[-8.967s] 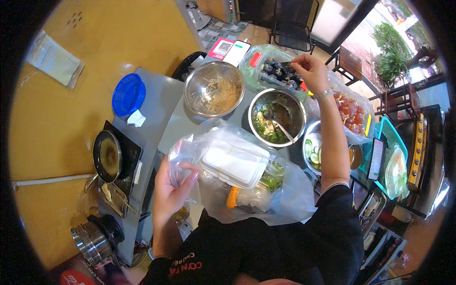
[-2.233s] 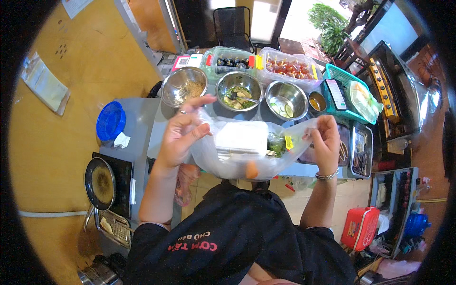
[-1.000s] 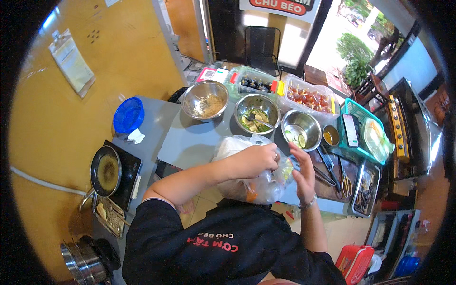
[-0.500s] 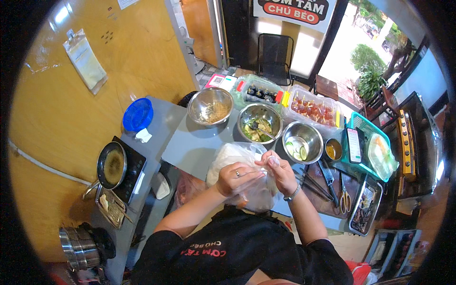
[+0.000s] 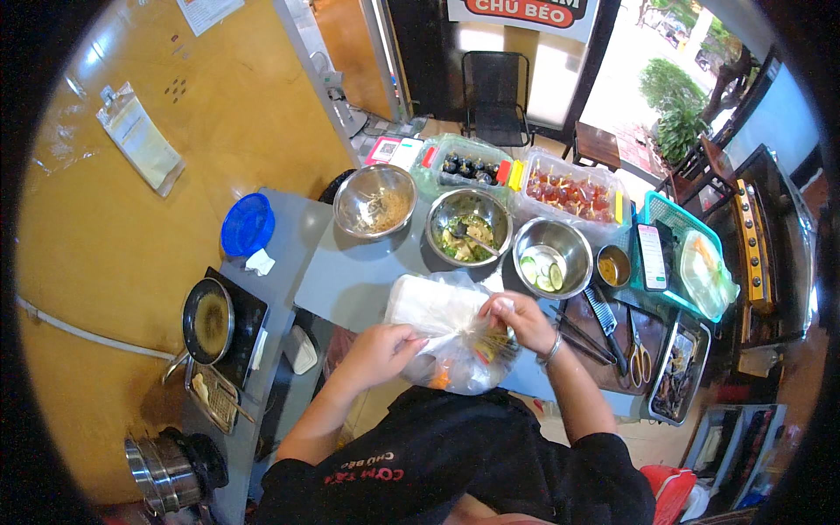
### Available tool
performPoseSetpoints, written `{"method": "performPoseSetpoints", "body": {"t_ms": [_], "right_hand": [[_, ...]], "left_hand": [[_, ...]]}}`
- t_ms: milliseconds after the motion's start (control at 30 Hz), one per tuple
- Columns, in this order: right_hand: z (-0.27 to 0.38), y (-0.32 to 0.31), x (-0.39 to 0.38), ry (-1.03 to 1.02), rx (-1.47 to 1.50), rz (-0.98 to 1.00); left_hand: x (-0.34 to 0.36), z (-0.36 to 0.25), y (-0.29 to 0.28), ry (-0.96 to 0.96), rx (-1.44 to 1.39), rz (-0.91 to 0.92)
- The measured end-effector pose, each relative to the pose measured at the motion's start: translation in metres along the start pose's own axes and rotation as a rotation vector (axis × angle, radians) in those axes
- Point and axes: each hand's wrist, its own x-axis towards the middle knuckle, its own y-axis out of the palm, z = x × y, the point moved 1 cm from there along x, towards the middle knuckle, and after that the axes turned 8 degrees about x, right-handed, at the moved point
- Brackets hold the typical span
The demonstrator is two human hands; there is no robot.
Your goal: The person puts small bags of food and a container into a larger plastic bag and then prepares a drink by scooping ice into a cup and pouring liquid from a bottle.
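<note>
A translucent plastic bag (image 5: pixel 462 350) with a white lidded container (image 5: pixel 424 297) inside is gathered into a knot at the front of the counter; something orange shows through it. My left hand (image 5: pixel 389 350) pinches plastic on the left of the knot, and my right hand (image 5: pixel 518 317) grips the gathered plastic on the right. Steel bowls of shredded food (image 5: pixel 374 201), greens with a spoon (image 5: pixel 468 227) and cucumber slices (image 5: pixel 551 258) stand behind the bag. Tongs, knife and scissors (image 5: pixel 640 359) lie on a dark board (image 5: pixel 595 363) at the right.
Boxes of dark (image 5: pixel 468 168) and red (image 5: pixel 569 192) pieces line the back, beside a teal basket (image 5: pixel 713 245) and phone (image 5: pixel 652 256). A metal tray (image 5: pixel 678 372) sits right. Left are a blue strainer (image 5: pixel 248 223), pan on a cooktop (image 5: pixel 208 321) and pots (image 5: pixel 162 472). A chair (image 5: pixel 494 96) stands beyond.
The bag was held wide open earlier; now it is bunched and knotted. Since half a second ago, my hands have drawn apart, the left moving left and the right slightly right.
</note>
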Motion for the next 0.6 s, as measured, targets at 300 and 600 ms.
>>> {"method": "performPoseSetpoints", "body": {"t_ms": [300, 600], "right_hand": [[0.006, 0.043, -0.011, -0.270, -0.486, -0.183], [0.001, 0.064, -0.020, -0.168, -0.099, -0.532]], "left_hand": [[0.058, 0.003, 0.063, 0.224, -0.793, 0.037], [0.066, 0.013, 0.083, 0.207, -0.732, 0.095]]}}
